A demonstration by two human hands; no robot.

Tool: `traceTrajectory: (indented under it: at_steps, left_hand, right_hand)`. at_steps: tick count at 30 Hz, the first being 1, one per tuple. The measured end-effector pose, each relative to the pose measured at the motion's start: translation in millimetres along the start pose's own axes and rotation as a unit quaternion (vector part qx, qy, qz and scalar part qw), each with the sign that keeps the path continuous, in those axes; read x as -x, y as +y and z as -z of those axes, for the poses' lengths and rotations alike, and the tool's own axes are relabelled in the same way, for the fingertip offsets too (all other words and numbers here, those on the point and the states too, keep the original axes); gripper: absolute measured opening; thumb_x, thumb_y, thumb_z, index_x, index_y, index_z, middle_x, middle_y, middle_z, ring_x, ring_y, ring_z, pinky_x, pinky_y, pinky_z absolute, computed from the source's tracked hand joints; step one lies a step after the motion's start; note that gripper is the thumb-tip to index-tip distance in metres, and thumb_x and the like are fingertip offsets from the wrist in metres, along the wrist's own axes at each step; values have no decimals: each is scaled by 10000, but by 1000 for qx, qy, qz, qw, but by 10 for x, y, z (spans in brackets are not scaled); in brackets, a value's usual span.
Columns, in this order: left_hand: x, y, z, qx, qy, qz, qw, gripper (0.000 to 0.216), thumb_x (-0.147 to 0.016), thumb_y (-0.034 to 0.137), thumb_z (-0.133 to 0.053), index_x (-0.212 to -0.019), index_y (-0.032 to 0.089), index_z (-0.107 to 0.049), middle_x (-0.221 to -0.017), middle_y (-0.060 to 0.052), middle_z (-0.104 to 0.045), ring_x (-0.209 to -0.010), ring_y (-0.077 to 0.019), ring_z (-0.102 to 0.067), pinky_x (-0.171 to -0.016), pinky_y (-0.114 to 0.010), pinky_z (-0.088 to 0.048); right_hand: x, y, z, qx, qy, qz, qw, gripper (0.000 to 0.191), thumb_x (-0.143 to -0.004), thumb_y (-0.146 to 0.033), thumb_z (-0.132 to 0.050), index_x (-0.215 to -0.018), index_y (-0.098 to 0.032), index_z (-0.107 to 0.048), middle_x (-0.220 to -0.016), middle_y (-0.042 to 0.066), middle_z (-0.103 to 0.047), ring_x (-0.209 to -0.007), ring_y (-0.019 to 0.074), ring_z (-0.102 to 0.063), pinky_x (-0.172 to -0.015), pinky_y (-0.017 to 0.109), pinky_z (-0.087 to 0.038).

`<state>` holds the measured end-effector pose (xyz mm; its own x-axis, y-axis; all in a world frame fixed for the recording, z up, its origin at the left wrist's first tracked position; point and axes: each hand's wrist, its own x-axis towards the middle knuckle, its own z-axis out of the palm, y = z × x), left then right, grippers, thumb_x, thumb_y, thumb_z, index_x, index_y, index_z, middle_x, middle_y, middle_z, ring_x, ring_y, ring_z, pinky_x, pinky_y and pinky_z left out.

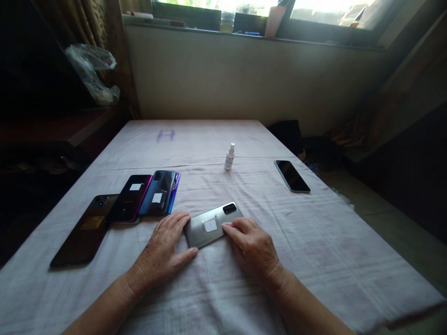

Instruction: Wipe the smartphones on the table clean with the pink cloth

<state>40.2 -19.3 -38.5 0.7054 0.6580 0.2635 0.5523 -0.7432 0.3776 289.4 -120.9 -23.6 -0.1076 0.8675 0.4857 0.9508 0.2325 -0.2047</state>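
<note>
A silver phone [209, 226] lies face down on the white cloth, with a white sticker on its back. My left hand [164, 249] rests flat beside its left end, fingers stretched out and touching the phone's edge, thumb under its lower corner. My right hand [253, 249] lies at the phone's right lower edge, with its fingertips on the back of the phone. Neither hand lifts the phone.
Left of the hands lies a row of face-down phones: a dark one [85, 230], a purple-black one [130, 197] and a blue one [159, 192]. A small white spray bottle [229, 157] stands further back. A black phone [292, 176] lies face up at right. The table edge [394, 260] drops off at right.
</note>
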Motion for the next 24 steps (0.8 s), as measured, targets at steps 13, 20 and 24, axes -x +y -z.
traceTrajectory:
  at_steps: [13, 20, 24]
  left_hand:
    - [-7, -33, 57, 9, -12, -29, 999, 630, -837, 422, -645, -1406, 224, -461, -1418, -125, -553, -1326, -325, -496, -1114, -504, -406]
    - [-7, -53, 48, 10, -12, -37, 999, 638, -838, 412, -650, -1408, 213, -443, -1425, -132, -542, -1335, -324, -483, -1120, -510, -398]
    - [-10, -53, 69, 10, -23, -41, 999, 635, -845, 401, -651, -1409, 210, -432, -1425, -136, -539, -1338, -321, -481, -1116, -509, -404]
  right_hand:
    - [18, 245, 61, 61, -24, -114, 991, 332, -858, -75, -515, -1068, -228, -722, -947, 62, -668, -851, 197, -577, -754, 289, -468]
    - [-80, 63, 18, 33, -26, -80, 996, 315, -856, -53, -527, -1037, -220, -723, -950, 64, -668, -859, 196, -574, -758, 278, -460]
    - [-101, 8, 3, 9, -28, -55, 998, 317, -860, -56, -543, -1053, -229, -725, -952, 55, -672, -889, 197, -584, -774, 270, -463]
